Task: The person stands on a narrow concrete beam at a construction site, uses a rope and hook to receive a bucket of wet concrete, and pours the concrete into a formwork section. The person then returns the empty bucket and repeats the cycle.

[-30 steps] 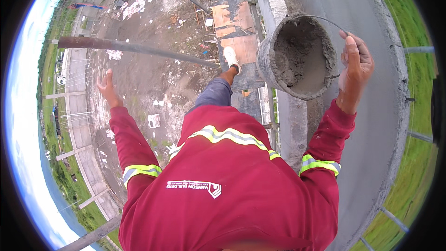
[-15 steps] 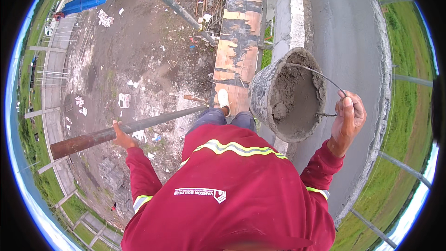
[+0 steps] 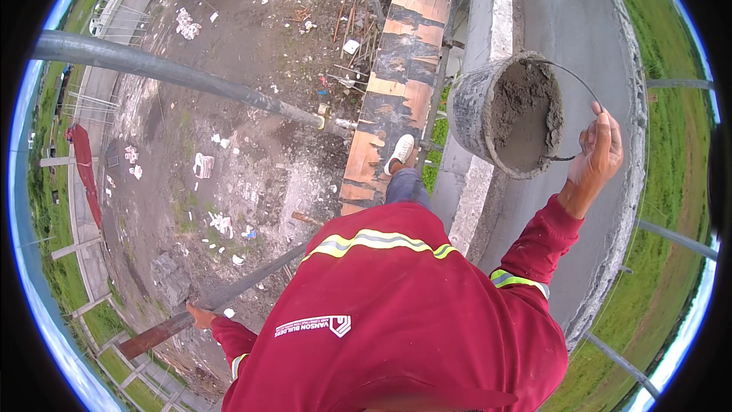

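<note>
On the right, my right hand (image 3: 598, 149) is closed on the thin wire handle (image 3: 573, 76) of a bucket (image 3: 474, 111). Grey wet mortar (image 3: 530, 111) partly fills the bucket, which hangs tilted with its mouth toward me, over the concrete edge. My left hand (image 3: 201, 316) is at the lower left, against a round metal pipe (image 3: 248, 282) that is rusty at its near end. The hand appears wrapped on the pipe, though its fingertips are hidden behind it.
One white shoe (image 3: 400, 151) stands on a narrow, worn plank walkway (image 3: 396, 99). A concrete ledge (image 3: 501, 15) and a smooth grey concrete channel (image 3: 564, 8) run along the right. Another scaffold pipe (image 3: 183, 76) crosses at upper left, above littered dirt ground (image 3: 252, 145) far below.
I have moved forward along the planks. The bucket and my right hand have shifted up and right in view; my left hand and the pipe now appear lower.
</note>
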`<control>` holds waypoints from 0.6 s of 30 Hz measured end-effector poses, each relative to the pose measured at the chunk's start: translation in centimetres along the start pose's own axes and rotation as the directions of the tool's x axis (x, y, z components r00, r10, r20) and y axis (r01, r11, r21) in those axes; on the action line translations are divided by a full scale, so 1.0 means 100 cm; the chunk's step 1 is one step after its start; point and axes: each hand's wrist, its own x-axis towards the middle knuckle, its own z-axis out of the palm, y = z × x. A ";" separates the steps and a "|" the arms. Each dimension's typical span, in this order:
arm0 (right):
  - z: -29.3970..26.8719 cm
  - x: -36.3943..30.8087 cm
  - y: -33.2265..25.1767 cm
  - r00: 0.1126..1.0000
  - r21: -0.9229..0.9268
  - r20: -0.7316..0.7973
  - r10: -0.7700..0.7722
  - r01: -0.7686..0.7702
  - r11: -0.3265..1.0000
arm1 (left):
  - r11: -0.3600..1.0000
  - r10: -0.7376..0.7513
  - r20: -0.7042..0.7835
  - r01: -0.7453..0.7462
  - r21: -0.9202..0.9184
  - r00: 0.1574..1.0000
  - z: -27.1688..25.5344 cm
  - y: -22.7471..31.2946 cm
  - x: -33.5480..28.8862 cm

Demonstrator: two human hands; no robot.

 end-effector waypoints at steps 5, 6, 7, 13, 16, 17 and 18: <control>0.023 0.124 0.049 0.999 -0.025 -0.017 0.044 -0.045 0.999 | 0.804 0.209 -0.168 -0.071 0.590 0.963 0.055 -0.015 -0.056; 0.028 0.150 0.060 1.000 -0.052 -0.005 0.025 -0.026 0.998 | 0.676 0.196 -0.021 -0.120 0.727 0.980 0.079 -0.029 -0.080; 0.033 0.174 0.071 1.000 -0.071 -0.005 0.030 -0.030 0.997 | 0.470 0.158 0.222 -0.271 0.840 0.962 0.106 -0.045 -0.110; 0.067 0.285 0.113 1.000 -0.106 -0.012 0.008 -0.010 0.994 | 0.768 -0.272 0.962 -0.597 0.231 0.022 0.318 -0.065 -0.372; 0.083 0.329 0.135 0.999 -0.103 -0.043 0.020 -0.024 0.994 | 0.698 -0.090 0.982 -0.714 -0.057 -0.167 0.419 0.006 -0.502; 0.089 0.343 0.144 0.998 -0.082 -0.046 0.030 -0.034 0.996 | 0.651 0.016 0.970 -0.734 -0.193 -0.242 0.449 0.037 -0.539; 0.097 0.361 0.154 0.999 -0.106 -0.036 0.016 -0.020 0.994 | 0.672 0.111 0.969 -0.701 -0.238 -0.222 0.482 0.070 -0.576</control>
